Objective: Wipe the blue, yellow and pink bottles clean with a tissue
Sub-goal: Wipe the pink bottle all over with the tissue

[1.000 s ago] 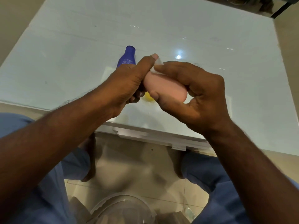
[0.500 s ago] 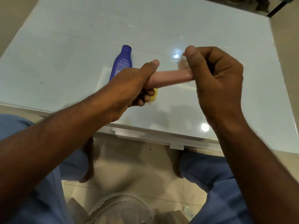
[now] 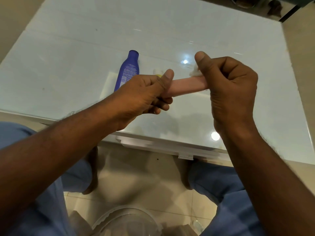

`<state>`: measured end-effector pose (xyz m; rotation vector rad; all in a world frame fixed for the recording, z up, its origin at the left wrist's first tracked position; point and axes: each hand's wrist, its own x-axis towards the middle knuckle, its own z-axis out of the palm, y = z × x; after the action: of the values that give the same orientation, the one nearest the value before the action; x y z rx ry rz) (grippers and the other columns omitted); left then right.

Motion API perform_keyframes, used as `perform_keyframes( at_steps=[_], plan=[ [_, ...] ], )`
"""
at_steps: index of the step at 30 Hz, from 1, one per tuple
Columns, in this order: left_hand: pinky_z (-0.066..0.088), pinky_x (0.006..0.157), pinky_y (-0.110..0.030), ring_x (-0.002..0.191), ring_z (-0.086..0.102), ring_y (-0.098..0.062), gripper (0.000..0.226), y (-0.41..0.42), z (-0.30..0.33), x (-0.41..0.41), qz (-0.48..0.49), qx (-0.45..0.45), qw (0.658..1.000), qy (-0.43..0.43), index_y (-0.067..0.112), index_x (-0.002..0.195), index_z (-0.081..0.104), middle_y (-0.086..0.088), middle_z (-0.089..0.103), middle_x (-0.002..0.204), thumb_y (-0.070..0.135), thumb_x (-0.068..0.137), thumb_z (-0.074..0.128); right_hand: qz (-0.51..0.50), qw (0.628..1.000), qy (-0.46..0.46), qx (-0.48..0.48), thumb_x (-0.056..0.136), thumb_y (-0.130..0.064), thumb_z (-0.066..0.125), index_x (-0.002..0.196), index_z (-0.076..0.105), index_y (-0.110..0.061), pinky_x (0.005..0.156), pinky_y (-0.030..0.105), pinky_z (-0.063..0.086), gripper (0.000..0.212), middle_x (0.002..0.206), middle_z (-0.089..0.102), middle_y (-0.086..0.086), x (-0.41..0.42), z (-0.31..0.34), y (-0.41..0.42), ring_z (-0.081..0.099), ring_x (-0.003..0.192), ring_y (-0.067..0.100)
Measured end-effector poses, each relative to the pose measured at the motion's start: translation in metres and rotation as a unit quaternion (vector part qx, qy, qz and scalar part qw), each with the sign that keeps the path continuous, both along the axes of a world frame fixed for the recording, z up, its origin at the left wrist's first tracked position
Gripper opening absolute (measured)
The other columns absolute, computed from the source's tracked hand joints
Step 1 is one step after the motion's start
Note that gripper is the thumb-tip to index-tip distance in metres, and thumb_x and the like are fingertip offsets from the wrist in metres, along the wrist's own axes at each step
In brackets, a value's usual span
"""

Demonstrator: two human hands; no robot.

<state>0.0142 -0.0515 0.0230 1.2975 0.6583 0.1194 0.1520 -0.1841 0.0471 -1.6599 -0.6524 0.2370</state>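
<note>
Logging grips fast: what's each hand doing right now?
Left hand: grips one end of the pink bottle.
Right hand: holds the tissue round the bottle's other end.

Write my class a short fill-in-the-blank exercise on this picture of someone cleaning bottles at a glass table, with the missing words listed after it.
1. The left hand grips one end of the ____ bottle.
2. The right hand pinches a white ____ against that bottle's other end.
3. The blue bottle lies on its ____ on the glass table.
4. Just past the left thumb, a little of the ____ bottle shows.

Missing words: pink; tissue; side; yellow
</note>
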Motion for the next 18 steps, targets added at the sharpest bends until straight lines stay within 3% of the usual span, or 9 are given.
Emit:
perform_keyframes(
  at_steps=[3, 6, 8, 11, 16, 18],
  plan=[
    [0.059, 0.066, -0.021, 0.08, 0.076, -0.015, 0.056, -0.002, 0.0, 0.0, -0.048, 0.007, 0.999, -0.012, 0.012, 0.117, 0.067, -0.004, 0.08, 0.097, 0.057, 0.083, 0.062, -0.038, 0.999, -0.009, 0.023, 0.093, -0.032, 0.083, 0.086, 0.073, 0.002, 0.076, 0.044, 0.058, 0.036, 0.083, 0.068, 0.026, 0.003, -0.001, -0.002, 0.066, 0.081, 0.043],
    [0.06, 0.068, -0.023, 0.086, 0.078, -0.017, 0.057, -0.003, 0.002, 0.0, -0.078, 0.004, 0.997, -0.023, 0.007, 0.121, 0.064, -0.005, 0.081, 0.104, 0.049, 0.083, 0.067, -0.062, 0.997, -0.028, 0.03, 0.093, -0.031, 0.084, 0.094, 0.074, -0.004, 0.075, 0.034, 0.06, 0.029, 0.088, 0.072, 0.008, 0.001, 0.002, -0.001, 0.069, 0.083, 0.023],
    [0.06, 0.069, -0.024, 0.086, 0.078, -0.018, 0.054, -0.004, 0.003, -0.001, -0.095, 0.015, 0.995, -0.027, 0.008, 0.121, 0.065, -0.004, 0.081, 0.104, 0.047, 0.083, 0.069, -0.072, 0.996, -0.043, 0.024, 0.093, -0.032, 0.083, 0.103, 0.075, -0.006, 0.08, 0.031, 0.061, 0.029, 0.098, 0.075, 0.001, -0.001, 0.003, -0.001, 0.072, 0.091, 0.014],
    [0.06, 0.069, -0.023, 0.082, 0.077, -0.015, 0.047, -0.007, 0.003, -0.002, -0.108, 0.024, 0.994, -0.026, 0.013, 0.118, 0.069, -0.004, 0.08, 0.103, 0.048, 0.086, 0.065, -0.088, 0.993, -0.07, 0.021, 0.095, -0.031, 0.081, 0.113, 0.075, -0.007, 0.087, 0.027, 0.061, 0.031, 0.111, 0.076, 0.003, -0.002, 0.004, 0.0, 0.072, 0.102, 0.013],
    [0.059, 0.065, -0.021, 0.076, 0.074, -0.011, 0.033, -0.003, 0.001, -0.002, -0.047, 0.007, 0.999, 0.001, 0.011, 0.114, 0.071, -0.005, 0.081, 0.101, 0.039, 0.1, 0.061, -0.119, 0.987, -0.099, 0.046, 0.103, -0.02, 0.068, 0.123, 0.073, -0.002, 0.098, 0.038, 0.062, 0.027, 0.119, 0.076, 0.012, 0.01, 0.005, -0.003, 0.073, 0.112, 0.02],
    [0.06, 0.066, -0.022, 0.078, 0.075, -0.012, 0.031, -0.001, 0.001, -0.002, -0.036, -0.005, 0.999, 0.006, 0.01, 0.114, 0.07, -0.004, 0.081, 0.102, 0.037, 0.1, 0.062, -0.096, 0.99, -0.103, 0.023, 0.103, -0.013, 0.064, 0.127, 0.072, -0.004, 0.101, 0.034, 0.061, 0.027, 0.122, 0.076, 0.007, 0.011, 0.004, -0.004, 0.072, 0.116, 0.016]
  ],
)
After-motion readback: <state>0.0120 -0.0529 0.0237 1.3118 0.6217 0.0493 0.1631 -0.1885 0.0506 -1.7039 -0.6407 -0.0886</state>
